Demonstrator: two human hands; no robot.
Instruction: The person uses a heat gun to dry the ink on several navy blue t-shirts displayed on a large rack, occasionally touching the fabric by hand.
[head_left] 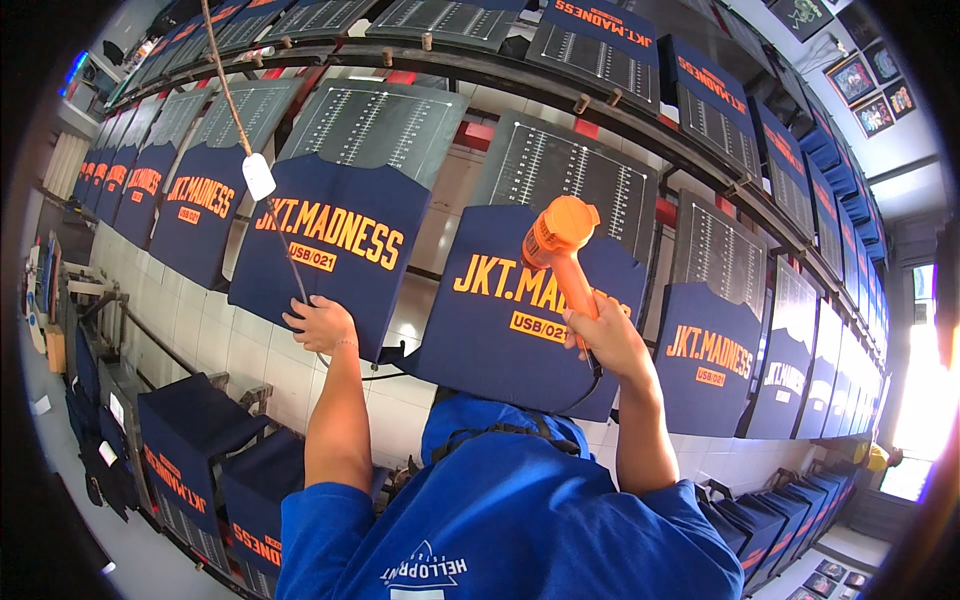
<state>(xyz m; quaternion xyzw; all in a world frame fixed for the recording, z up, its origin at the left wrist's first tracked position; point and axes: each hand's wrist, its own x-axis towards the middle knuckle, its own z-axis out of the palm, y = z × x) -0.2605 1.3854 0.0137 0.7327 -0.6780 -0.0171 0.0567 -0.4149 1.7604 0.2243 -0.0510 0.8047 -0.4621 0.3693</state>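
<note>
My right hand point(606, 335) is wrapped round the handle of an orange hair dryer point(568, 228), which is raised over a navy shirt panel point(490, 355) with orange print. This panel is stretched on a dark board marked with white scales. A thin power cable point(288, 250) hangs from a white socket point(258, 177) and loops across to the dryer. My left hand point(325, 328) is closed loosely about the cable, its fingers partly curled, in front of the lower edge of a second navy panel point(330, 225). The inner side of that hand is hidden.
Rows of boards with like printed panels point(705, 350) run to both sides. A dark metal rail point(480, 72) crosses above, with more boards behind it. Lower racks point(190, 430) with navy panels stand near me on the left and right. Framed pictures point(860, 85) hang at the upper right.
</note>
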